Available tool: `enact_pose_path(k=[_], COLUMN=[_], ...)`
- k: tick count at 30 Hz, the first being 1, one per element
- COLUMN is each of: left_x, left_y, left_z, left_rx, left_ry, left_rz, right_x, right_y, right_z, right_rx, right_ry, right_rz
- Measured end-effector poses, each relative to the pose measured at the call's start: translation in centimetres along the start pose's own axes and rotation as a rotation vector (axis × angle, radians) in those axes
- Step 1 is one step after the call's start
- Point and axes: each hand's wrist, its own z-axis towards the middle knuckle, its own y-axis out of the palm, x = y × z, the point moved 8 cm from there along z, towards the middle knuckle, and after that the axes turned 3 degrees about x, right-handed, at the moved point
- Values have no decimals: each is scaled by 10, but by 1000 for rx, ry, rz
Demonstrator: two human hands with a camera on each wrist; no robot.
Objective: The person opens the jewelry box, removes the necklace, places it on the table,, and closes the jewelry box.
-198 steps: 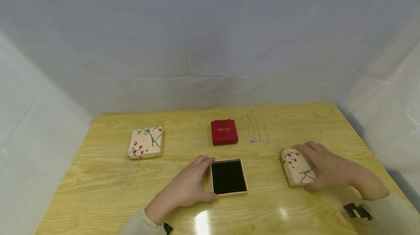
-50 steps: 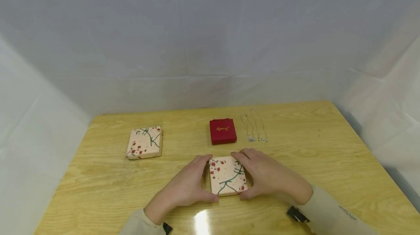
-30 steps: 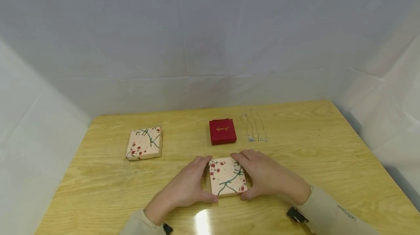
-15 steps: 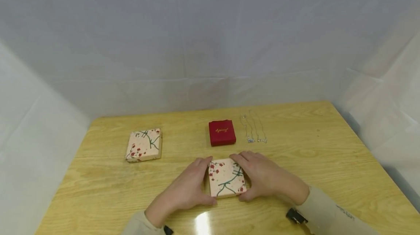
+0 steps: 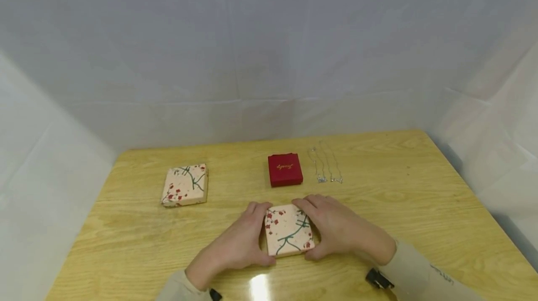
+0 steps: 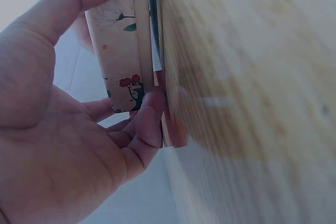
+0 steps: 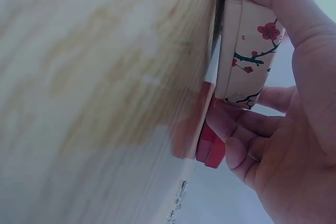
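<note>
Between both hands is a square cream jewelry box (image 5: 289,231) with red blossoms and green branches, its lid on. My left hand (image 5: 241,240) grips its left side, thumb at the near corner and fingers at the far one. On the opposite side my right hand (image 5: 336,226) holds it the same way. In the left wrist view, the box (image 6: 118,45) shows a plain base strip below the patterned lid. The right wrist view has the box (image 7: 252,51) close over the table, fingertips under its far edge. The box's inside is hidden.
A red jewelry box (image 5: 285,170) with gold lettering stands behind the held box. Two thin silver necklaces (image 5: 321,179) lie to its right. Another blossom-patterned box (image 5: 186,185) sits at the left. White sheeting (image 5: 269,58) surrounds the wooden table (image 5: 399,165).
Earlier the right hand held the patterned lid at the right, beside the black-lined open base. The lid then came onto the base. Lately both hands have shifted the box slightly left and nearer.
</note>
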Motion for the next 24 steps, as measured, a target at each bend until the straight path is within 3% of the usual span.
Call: enact_pose_path(k=[14,24], left_x=[4,-1], left_y=[-10,-25], left_z=[0,-4], left_rx=[41,78], left_ry=[27,-2], left_rz=[-25,-34], right_x=[1,5], right_y=[-10,-19], right_z=[-7,-14], right_rx=[50,79], right_ry=[-8,36], right_rz=[12,66])
